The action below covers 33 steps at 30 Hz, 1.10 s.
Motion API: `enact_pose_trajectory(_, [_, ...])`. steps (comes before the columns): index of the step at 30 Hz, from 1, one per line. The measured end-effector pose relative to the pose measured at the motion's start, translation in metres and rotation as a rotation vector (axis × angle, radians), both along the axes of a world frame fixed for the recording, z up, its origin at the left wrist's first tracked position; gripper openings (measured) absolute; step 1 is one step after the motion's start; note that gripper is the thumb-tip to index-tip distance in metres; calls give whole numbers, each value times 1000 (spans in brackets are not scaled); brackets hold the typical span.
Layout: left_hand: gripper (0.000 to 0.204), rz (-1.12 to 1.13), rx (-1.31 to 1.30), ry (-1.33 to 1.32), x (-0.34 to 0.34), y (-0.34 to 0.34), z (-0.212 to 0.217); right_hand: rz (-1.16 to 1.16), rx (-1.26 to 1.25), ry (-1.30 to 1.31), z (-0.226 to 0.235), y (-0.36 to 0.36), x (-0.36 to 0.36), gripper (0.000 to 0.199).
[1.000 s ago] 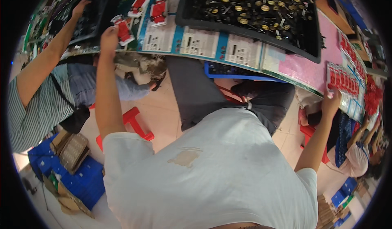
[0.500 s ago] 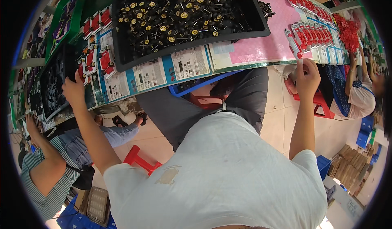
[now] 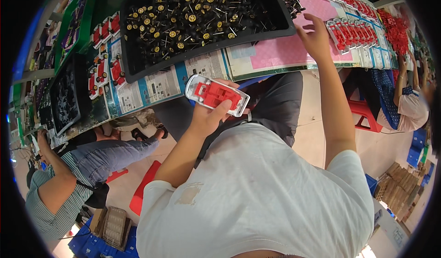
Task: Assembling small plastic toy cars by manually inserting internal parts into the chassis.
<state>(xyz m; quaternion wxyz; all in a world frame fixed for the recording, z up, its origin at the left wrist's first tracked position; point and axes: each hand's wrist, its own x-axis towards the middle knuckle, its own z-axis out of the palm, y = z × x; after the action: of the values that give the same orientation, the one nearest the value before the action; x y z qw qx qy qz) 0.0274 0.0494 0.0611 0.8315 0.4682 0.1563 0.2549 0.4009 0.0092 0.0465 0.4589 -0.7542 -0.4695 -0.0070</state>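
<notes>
In my left hand [image 3: 206,115] lies an upturned toy car body [image 3: 217,95], a white shell with a red insert, held above my lap with the thumb across the red part. My right hand [image 3: 316,38] is over the table just past the tray's right edge. Its fingers are parted and curved, with nothing visible in them. Beyond those fingertips is a small heap of wheel axles [image 3: 292,4]. The large black tray [image 3: 211,48] holds many black axles with black and yellow wheels [image 3: 192,17].
Rows of red-and-white car bodies [image 3: 353,34] lie at the right. Several cars with wheels [image 3: 118,72] stand left of the tray, near another black tray [image 3: 66,95]. People sit on both sides; a red stool [image 3: 365,115] is at the right.
My left hand has come from the cars at the left to above my lap and now holds a car body. My right hand has left the right-hand row and moved up toward the axle heap.
</notes>
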Motion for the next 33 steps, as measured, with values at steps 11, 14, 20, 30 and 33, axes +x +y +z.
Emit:
enact_pose_trajectory(11, [66, 118, -46, 49, 5, -22, -17, -195, 102, 64, -6, 5, -20, 49])
enact_pose_trajectory(14, [62, 42, -52, 58, 7, -18, -19, -76, 188, 282, 23, -33, -51, 55])
enact_pose_trajectory(20, [51, 15, -122, 27, 31, -12, -11, 402, -10, 323, 68, -72, -160, 62])
enact_pose_trajectory(30, [56, 48, -128, 74, 21, -19, -17, 525, -241, 200, 65, -59, -182, 71])
enact_pose_trajectory(33, [52, 99, -39, 74, 18, -16, -23, 608, -125, 124, 77, -39, -155, 70])
